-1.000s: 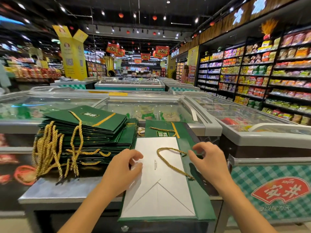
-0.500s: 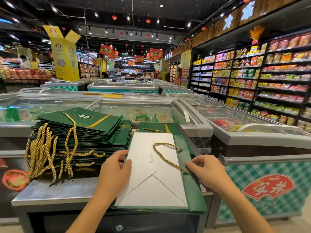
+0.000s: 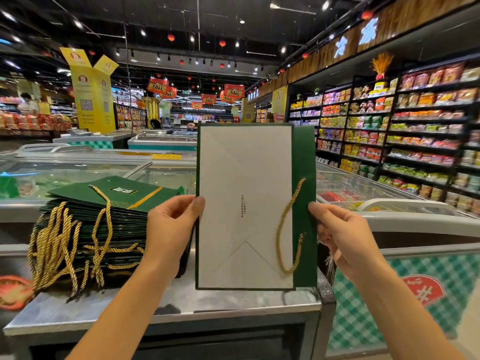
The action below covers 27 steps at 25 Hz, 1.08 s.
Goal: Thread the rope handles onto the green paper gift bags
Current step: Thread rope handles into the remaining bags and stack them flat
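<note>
The green paper gift bag (image 3: 244,178) is held upright in mid-air in front of the person, folded flat, above the near edge of a steel counter (image 3: 181,305). Its white folded base panel faces the camera, with a green strip down the right side. A gold rope handle (image 3: 284,224) hangs in a loop over that strip and the edge of the white panel. Where its ends attach cannot be made out.

The left hand (image 3: 168,224) pinches the bag's left edge about halfway up: the thumb (image 3: 198,206) lies flat on the front and the curled fingers go behind. The right hand (image 3: 342,235) grips the right edge at about the same height, its thumb (image 3: 319,209) on the green strip and its fingers curled behind the bag. A frayed rope end (image 3: 330,263) dangles just below this hand, though whether the hand holds it cannot be told. Both forearms rise from the bottom of the view and angle inward towards the bag.

To the left on the counter sits a stack of green gift bags (image 3: 104,229), lying flat, with their rope handles (image 3: 52,245) spilling over the near side. Behind the counter stand glass-topped chest freezers (image 3: 78,167) — a row running back into the shop. Stocked shelves (image 3: 415,131) line the right side, and a yellow display column (image 3: 92,100) stands far left.
</note>
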Each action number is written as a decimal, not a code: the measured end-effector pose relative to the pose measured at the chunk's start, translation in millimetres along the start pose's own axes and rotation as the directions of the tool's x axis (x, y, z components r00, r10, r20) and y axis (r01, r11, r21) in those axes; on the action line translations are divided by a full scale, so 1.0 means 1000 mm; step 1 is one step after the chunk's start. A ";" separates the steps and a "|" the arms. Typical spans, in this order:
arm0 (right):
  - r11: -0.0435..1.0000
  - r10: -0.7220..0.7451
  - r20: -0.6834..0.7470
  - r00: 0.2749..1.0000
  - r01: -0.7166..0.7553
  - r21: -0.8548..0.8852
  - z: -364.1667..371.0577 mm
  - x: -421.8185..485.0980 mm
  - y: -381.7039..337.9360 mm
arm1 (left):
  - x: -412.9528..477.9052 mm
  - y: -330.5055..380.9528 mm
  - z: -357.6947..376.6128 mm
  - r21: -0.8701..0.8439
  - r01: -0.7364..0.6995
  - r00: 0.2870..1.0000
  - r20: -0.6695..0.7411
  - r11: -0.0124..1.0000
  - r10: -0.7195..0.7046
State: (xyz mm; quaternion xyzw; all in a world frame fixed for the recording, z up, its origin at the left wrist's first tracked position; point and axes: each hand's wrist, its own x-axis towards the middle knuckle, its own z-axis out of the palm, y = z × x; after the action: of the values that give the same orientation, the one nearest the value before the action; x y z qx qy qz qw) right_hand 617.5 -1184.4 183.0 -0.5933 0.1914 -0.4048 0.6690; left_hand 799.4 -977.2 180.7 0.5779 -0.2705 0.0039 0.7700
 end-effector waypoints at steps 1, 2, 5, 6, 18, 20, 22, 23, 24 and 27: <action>1.000 -0.008 0.018 1.000 0.007 0.023 0.000 0.000 -0.006 | 0.005 0.005 0.000 -0.014 -0.009 1.000 0.002 1.000 0.009; 0.999 -0.013 0.031 0.999 0.012 0.035 0.001 0.000 -0.012 | 0.009 0.009 0.001 -0.034 -0.007 1.000 0.006 0.999 0.007; 0.997 -0.028 0.037 0.999 0.025 0.075 0.006 0.000 -0.025 | 0.021 0.017 -0.001 -0.066 -0.003 0.999 0.035 0.998 0.005; 0.995 -0.019 0.037 0.999 0.016 0.094 0.007 0.001 -0.026 | 0.024 0.019 -0.002 -0.057 -0.015 0.999 0.050 0.998 0.018; 0.994 0.088 -0.004 0.996 -0.088 -0.070 0.007 0.058 0.013 | 0.056 -0.020 0.020 0.217 0.169 0.926 0.300 0.962 -0.230; 0.991 0.088 -0.028 0.996 -0.090 -0.095 0.007 0.073 0.024 | 0.064 -0.034 0.028 0.384 0.113 0.926 0.293 0.916 -0.237; 0.983 0.102 -0.022 0.995 -0.104 -0.149 0.008 0.085 0.032 | 0.070 -0.047 0.037 0.483 0.069 0.923 0.301 0.873 -0.240; 0.974 0.102 -0.003 0.995 -0.101 -0.204 0.009 0.091 0.038 | 0.073 -0.055 0.042 0.533 0.044 0.922 0.303 0.845 -0.240; 0.955 0.079 0.019 0.997 -0.071 -0.287 0.012 0.094 0.042 | 0.077 -0.065 0.046 0.589 0.026 0.921 0.300 0.808 -0.248; 0.810 -0.047 0.065 0.997 0.076 -0.582 0.019 0.106 0.069 | 0.084 -0.087 0.057 0.666 0.050 0.922 0.256 0.745 -0.291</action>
State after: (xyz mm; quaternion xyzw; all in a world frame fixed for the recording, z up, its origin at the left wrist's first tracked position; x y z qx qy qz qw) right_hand 716.7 -1255.9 146.0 -0.7853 0.2712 -0.3336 0.4455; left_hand 876.1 -1082.5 149.2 0.8217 -0.3276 -0.0755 0.4601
